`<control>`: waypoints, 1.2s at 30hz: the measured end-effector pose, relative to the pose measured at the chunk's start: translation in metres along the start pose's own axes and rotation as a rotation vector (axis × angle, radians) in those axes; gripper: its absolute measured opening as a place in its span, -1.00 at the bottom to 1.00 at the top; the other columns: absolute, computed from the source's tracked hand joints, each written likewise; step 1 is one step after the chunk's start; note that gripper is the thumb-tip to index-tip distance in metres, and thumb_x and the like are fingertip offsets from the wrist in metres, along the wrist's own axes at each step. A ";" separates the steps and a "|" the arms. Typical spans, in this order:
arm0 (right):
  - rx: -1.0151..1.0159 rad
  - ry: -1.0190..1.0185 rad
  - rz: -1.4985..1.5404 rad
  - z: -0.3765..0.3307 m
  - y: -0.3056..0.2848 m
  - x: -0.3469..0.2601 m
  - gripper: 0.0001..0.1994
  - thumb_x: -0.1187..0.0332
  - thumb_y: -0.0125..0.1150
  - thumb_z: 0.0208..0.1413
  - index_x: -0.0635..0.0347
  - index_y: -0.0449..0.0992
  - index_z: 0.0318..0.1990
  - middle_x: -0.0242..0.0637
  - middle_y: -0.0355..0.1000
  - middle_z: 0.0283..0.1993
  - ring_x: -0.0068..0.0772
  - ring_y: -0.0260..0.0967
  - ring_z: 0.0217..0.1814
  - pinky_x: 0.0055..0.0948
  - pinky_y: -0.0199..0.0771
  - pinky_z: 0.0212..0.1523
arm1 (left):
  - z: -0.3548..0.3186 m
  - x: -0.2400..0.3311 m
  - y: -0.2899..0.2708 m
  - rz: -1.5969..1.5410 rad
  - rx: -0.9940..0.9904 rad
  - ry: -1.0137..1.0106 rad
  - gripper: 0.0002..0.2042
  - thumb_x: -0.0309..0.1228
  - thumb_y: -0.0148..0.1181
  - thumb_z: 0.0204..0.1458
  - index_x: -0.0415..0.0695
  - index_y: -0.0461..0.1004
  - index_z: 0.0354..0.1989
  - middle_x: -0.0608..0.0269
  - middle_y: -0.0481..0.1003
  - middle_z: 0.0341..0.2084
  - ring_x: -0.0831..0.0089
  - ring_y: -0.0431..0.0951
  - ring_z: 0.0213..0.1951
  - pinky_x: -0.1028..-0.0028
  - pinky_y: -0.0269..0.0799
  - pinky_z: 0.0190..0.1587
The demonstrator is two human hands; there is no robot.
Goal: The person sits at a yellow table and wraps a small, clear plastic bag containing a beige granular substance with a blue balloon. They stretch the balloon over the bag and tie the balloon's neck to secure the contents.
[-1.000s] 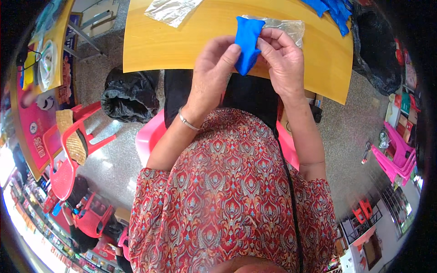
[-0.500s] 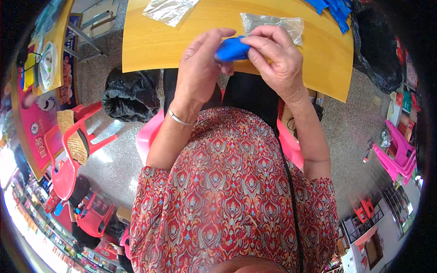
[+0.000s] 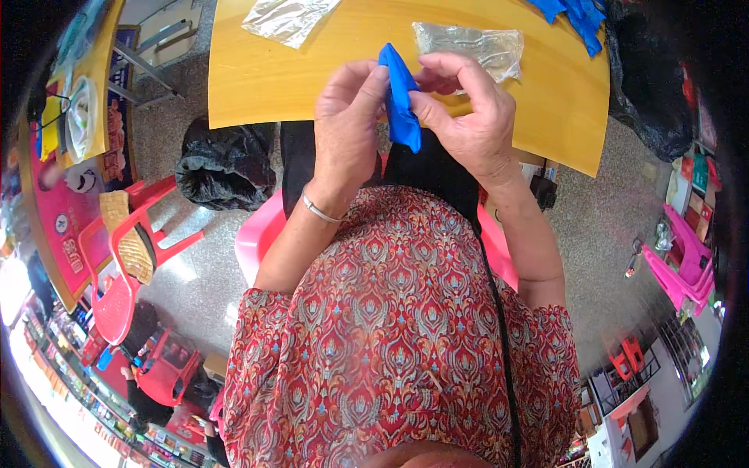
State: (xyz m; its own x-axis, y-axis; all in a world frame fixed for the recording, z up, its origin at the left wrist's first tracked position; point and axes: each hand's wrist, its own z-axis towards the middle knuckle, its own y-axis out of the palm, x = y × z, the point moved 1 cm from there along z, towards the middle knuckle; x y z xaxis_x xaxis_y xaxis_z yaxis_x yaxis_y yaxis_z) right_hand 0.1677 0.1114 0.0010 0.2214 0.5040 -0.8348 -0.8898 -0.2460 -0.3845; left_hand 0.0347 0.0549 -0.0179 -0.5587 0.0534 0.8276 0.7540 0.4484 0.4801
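A folded blue cloth piece hangs upright between both hands above the near edge of a yellow table. My left hand pinches its top left side with thumb and fingers. My right hand grips it from the right. Just behind my right hand lies a clear plastic bag on the table. A silver bracelet sits on my left wrist.
Another clear plastic bag lies at the table's far left, and more blue cloth at its far right. A black bag sits on the floor to the left, beside red plastic chairs. Pink stools stand on the right.
The blue cloth was spread wide, then lay sideways as a tight fold between the hands; now it hangs upright and narrow, pinched by both hands.
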 end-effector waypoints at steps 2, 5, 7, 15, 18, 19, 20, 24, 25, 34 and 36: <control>0.068 -0.128 -0.096 0.003 0.002 0.000 -0.76 0.54 0.28 -0.13 0.19 0.46 -0.24 -0.27 0.48 -0.40 -0.40 0.50 -0.37 -0.48 0.49 -0.34 | 0.001 -0.002 -0.003 0.010 -0.002 0.041 -0.89 -0.45 0.10 0.11 -0.20 0.39 -0.25 0.35 0.44 -0.40 0.65 0.43 -0.40 0.68 0.36 -0.38; 0.092 -0.101 -0.122 0.006 0.002 0.002 -0.83 0.57 0.22 -0.12 0.19 0.47 -0.31 -0.27 0.47 -0.41 -0.38 0.49 -0.38 -0.49 0.48 -0.35 | 0.002 -0.003 0.000 -0.007 0.031 0.098 -0.90 -0.46 0.11 0.11 -0.20 0.39 -0.25 0.36 0.44 -0.42 0.67 0.41 -0.43 0.70 0.33 -0.43; 0.127 -0.099 -0.118 0.005 0.003 0.004 -0.85 0.59 0.19 -0.11 0.21 0.47 -0.33 -0.26 0.47 -0.41 -0.37 0.49 -0.39 -0.50 0.48 -0.36 | 0.003 -0.005 -0.002 0.011 0.042 0.113 -0.90 -0.46 0.09 0.12 -0.20 0.39 -0.24 0.36 0.44 -0.42 0.67 0.41 -0.43 0.71 0.32 -0.43; 0.142 0.198 0.209 0.002 0.006 0.010 -0.89 0.56 0.18 -0.05 0.22 0.48 -0.32 -0.30 0.49 -0.36 -0.46 0.49 -0.36 -0.54 0.47 -0.31 | 0.008 -0.011 -0.004 -0.203 0.023 -0.100 -0.87 -0.35 0.08 0.13 -0.14 0.40 -0.28 0.37 0.46 -0.43 0.65 0.41 -0.45 0.60 0.37 -0.41; 0.099 0.124 0.197 -0.003 0.000 0.012 -0.87 0.52 0.25 -0.06 0.23 0.49 -0.31 -0.27 0.48 -0.28 -0.45 0.47 -0.27 -0.53 0.46 -0.25 | 0.007 -0.009 -0.001 -0.212 0.049 -0.083 -0.87 -0.34 0.07 0.14 -0.12 0.39 -0.26 0.36 0.45 -0.43 0.63 0.43 -0.44 0.60 0.38 -0.42; 0.087 0.075 0.161 -0.004 -0.004 0.013 -0.85 0.50 0.28 -0.07 0.23 0.49 -0.31 -0.25 0.47 -0.25 -0.42 0.46 -0.23 -0.51 0.46 -0.22 | 0.007 -0.006 0.001 -0.218 0.052 -0.077 -0.88 -0.34 0.06 0.14 -0.12 0.38 -0.26 0.37 0.45 -0.43 0.62 0.43 -0.44 0.59 0.38 -0.42; 0.075 0.027 0.125 -0.005 -0.006 0.013 -0.83 0.48 0.31 -0.09 0.23 0.49 -0.31 -0.23 0.46 -0.22 -0.39 0.45 -0.19 -0.50 0.45 -0.20 | 0.007 -0.005 0.002 -0.223 0.055 -0.072 -0.88 -0.34 0.06 0.14 -0.11 0.38 -0.26 0.37 0.45 -0.44 0.62 0.43 -0.44 0.59 0.38 -0.43; -0.014 -0.090 -0.060 -0.004 -0.009 0.012 -0.76 0.41 0.39 -0.17 0.21 0.50 -0.30 -0.20 0.43 -0.16 -0.27 0.41 -0.10 -0.41 0.42 -0.13 | 0.006 -0.008 -0.004 -0.249 0.007 -0.062 -0.87 -0.39 0.05 0.15 -0.16 0.34 -0.21 0.28 0.47 -0.41 0.51 0.49 -0.38 0.52 0.44 -0.34; -0.012 -0.072 -0.046 -0.003 -0.006 0.012 -0.75 0.40 0.40 -0.18 0.21 0.51 -0.30 -0.20 0.43 -0.16 -0.25 0.40 -0.10 -0.40 0.41 -0.12 | 0.006 -0.008 -0.005 -0.238 0.005 -0.064 -0.87 -0.39 0.05 0.15 -0.16 0.34 -0.21 0.28 0.46 -0.41 0.52 0.48 -0.38 0.53 0.44 -0.35; -0.039 -0.034 0.080 -0.001 0.004 0.008 -0.76 0.47 0.37 -0.20 0.19 0.51 -0.30 -0.19 0.43 -0.16 -0.22 0.40 -0.09 -0.39 0.40 -0.09 | 0.008 -0.008 -0.008 -0.189 -0.018 0.016 -0.87 -0.40 0.04 0.16 -0.17 0.32 -0.20 0.29 0.44 -0.42 0.57 0.46 -0.43 0.62 0.42 -0.45; -0.060 -0.065 0.056 -0.001 0.005 0.008 -0.78 0.49 0.36 -0.20 0.19 0.50 -0.33 -0.19 0.43 -0.16 -0.21 0.40 -0.09 -0.39 0.39 -0.09 | 0.008 -0.009 -0.007 -0.197 -0.019 0.015 -0.88 -0.41 0.04 0.16 -0.17 0.32 -0.21 0.29 0.44 -0.41 0.55 0.46 -0.42 0.61 0.43 -0.41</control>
State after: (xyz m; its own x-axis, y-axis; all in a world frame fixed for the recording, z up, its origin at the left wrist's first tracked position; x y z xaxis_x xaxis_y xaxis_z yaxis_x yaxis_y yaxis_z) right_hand 0.1658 0.1138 -0.0081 0.1435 0.5404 -0.8291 -0.8743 -0.3233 -0.3621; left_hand 0.0317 0.0580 -0.0310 -0.6910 -0.0469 0.7213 0.6370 0.4323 0.6383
